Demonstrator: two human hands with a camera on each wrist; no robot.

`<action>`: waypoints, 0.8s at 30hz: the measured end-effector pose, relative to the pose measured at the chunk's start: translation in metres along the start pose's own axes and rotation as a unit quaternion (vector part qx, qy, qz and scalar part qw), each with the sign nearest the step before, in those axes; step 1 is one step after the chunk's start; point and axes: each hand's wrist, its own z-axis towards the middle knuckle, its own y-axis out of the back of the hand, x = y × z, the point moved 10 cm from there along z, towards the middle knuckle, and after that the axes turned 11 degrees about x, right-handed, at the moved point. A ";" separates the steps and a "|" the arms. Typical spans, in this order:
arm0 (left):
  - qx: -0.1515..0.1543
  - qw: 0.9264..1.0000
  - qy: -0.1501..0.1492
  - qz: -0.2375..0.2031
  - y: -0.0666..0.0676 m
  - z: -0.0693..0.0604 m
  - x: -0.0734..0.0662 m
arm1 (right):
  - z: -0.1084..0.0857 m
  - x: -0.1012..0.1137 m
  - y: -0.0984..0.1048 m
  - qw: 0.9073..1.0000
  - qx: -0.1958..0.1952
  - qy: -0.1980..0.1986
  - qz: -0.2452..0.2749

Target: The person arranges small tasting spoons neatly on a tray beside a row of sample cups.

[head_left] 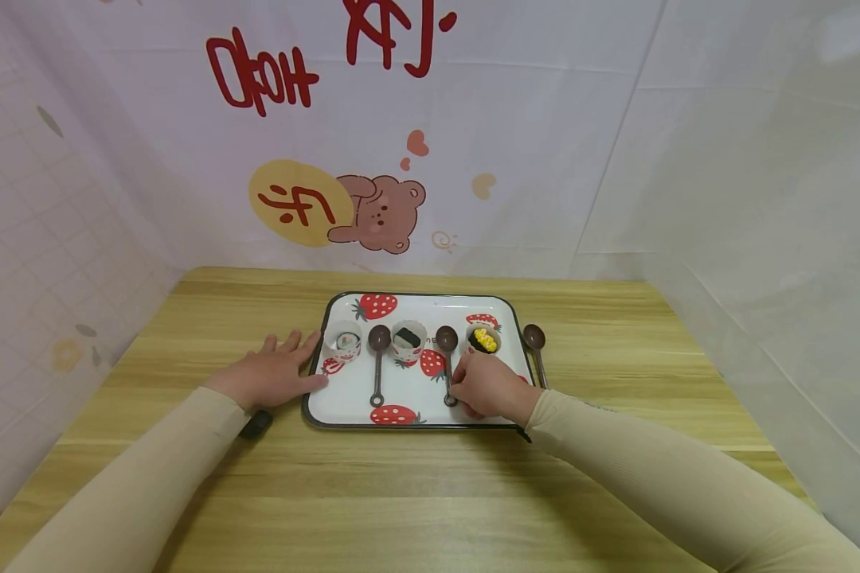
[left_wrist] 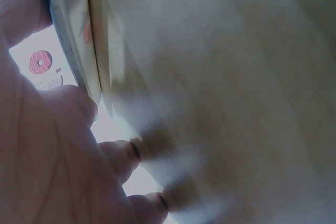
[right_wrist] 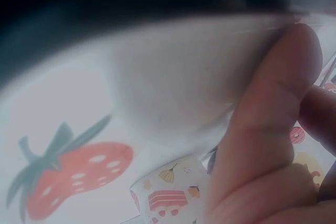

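Observation:
A white tray (head_left: pixel 344 402) with a dark rim and printed strawberries lies on the table. My left hand (head_left: pixel 275 374) rests with spread fingers at its left edge, thumb over the rim. My right hand (head_left: pixel 493 386) pinches the lower handle of a brown spoon (head_left: pixel 447 341) lying on the tray, bowl pointing away. Another brown spoon (head_left: pixel 379 341) lies left of it. Small paper cups hold sushi-like pieces: a round roll (head_left: pixel 347 341) at left, a black-and-white piece (head_left: pixel 405 338) in the middle, a yellow-topped piece (head_left: pixel 483 341) at right, just beyond my right hand.
A third brown spoon (head_left: pixel 534 338) lies on the wooden table (head_left: pixel 416 501), right of the tray, its handle partly hidden by my right wrist. A small black object (head_left: pixel 256 424) shows under my left wrist. Printed cloth (head_left: pixel 516 143) stands behind and at both sides.

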 end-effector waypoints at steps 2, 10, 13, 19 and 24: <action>-0.001 1.000 -0.001 0.002 0.000 0.000 0.000 | 0.000 0.000 0.000 1.000 0.001 0.002 0.003; -0.006 1.000 -0.006 0.001 0.002 -0.003 -0.002 | -0.002 0.000 0.000 1.000 0.007 -0.003 0.020; -0.007 1.000 -0.008 -0.003 0.003 -0.005 -0.003 | -0.003 0.000 0.000 1.000 0.009 -0.003 0.022; -0.009 1.000 -0.010 -0.003 0.003 -0.006 -0.003 | -0.004 -0.002 0.000 0.999 0.013 -0.007 0.031; -0.007 1.000 -0.009 -0.001 0.003 -0.006 -0.004 | -0.006 -0.001 0.006 1.000 -0.013 0.003 -0.029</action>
